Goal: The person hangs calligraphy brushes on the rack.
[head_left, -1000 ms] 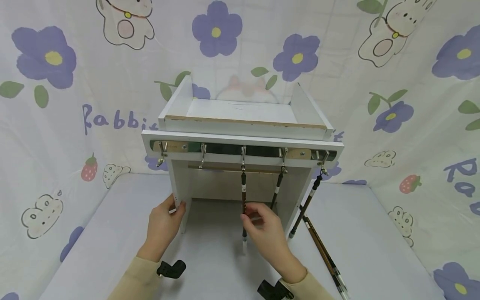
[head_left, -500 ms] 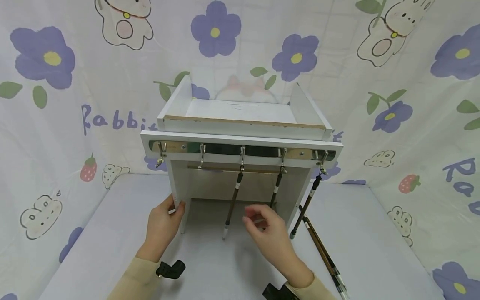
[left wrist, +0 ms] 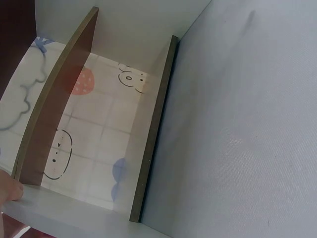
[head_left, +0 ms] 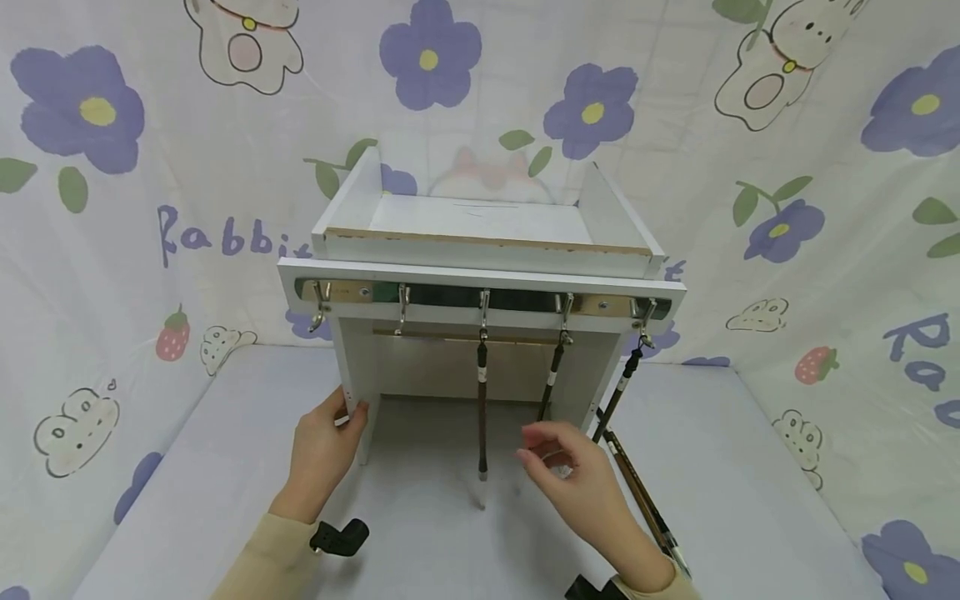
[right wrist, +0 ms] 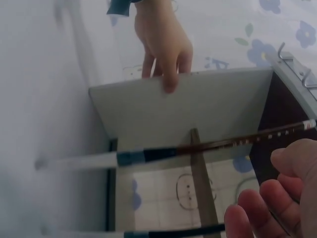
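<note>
My left hand (head_left: 324,454) grips the front edge of the left side panel (head_left: 356,354) of a white wooden shelf, thumb on the inner face. In the right wrist view that same left hand (right wrist: 163,39) hangs over the panel's edge. From the middle hook (head_left: 484,308) a brown writing brush (head_left: 482,408) hangs nearly straight down, its tip pale. To its right my right hand (head_left: 573,475) is in the air, fingers loosely bent and holding nothing. A second brush (head_left: 553,375) and a third brush (head_left: 619,392) hang from the hooks further right, their lower parts behind that hand.
Two hooks on the left of the metal rail, an end hook (head_left: 318,307) and its neighbour (head_left: 403,308), carry no brush. Several loose brushes (head_left: 637,483) lie on the white table (head_left: 750,500) right of the shelf. A patterned cloth (head_left: 705,175) hangs behind.
My right hand has let go of the middle brush and moved right, away from it. The brush swung left, then back to nearly vertical. My left hand has kept its grip.
</note>
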Tool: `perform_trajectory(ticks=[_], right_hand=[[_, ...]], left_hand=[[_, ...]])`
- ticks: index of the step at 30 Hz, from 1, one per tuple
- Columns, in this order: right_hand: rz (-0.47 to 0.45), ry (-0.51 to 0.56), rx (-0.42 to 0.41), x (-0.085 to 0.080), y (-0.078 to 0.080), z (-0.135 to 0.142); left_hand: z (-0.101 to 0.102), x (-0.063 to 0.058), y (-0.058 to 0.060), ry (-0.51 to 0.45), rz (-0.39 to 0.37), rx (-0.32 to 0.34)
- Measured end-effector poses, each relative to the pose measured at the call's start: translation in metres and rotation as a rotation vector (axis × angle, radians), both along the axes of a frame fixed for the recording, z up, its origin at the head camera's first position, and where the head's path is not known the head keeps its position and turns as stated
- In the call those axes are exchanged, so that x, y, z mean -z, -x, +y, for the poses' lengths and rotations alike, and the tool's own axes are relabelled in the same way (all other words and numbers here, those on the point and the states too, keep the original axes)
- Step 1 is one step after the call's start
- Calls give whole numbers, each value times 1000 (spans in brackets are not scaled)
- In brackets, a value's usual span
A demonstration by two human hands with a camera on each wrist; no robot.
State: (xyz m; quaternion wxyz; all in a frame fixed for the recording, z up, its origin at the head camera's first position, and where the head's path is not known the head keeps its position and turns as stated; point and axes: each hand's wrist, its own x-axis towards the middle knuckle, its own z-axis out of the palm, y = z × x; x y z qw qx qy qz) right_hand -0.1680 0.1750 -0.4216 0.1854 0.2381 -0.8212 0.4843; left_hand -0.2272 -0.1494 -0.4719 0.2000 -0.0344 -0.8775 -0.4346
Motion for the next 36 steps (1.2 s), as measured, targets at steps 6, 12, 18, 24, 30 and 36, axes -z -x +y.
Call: perform_trajectory(ticks=[6, 12, 18, 24, 30, 36], right_hand=[[20, -51, 35, -14, -13, 13], [34, -64, 39, 8, -4, 41], [-3, -90, 72, 22, 1, 65], [-46, -106, 154, 28, 1, 81], [-103, -130, 228, 37, 2, 95], [-161, -143, 329, 54, 9, 111]], left_hand=[[0, 1, 1, 2, -2, -1], [-1, 1, 1, -1, -3, -3], [0, -1, 0, -2, 1, -4], [0, 0, 1, -5, -7, -1], [0, 1, 1, -7, -9, 4], [0, 1, 1, -3, -19, -4]])
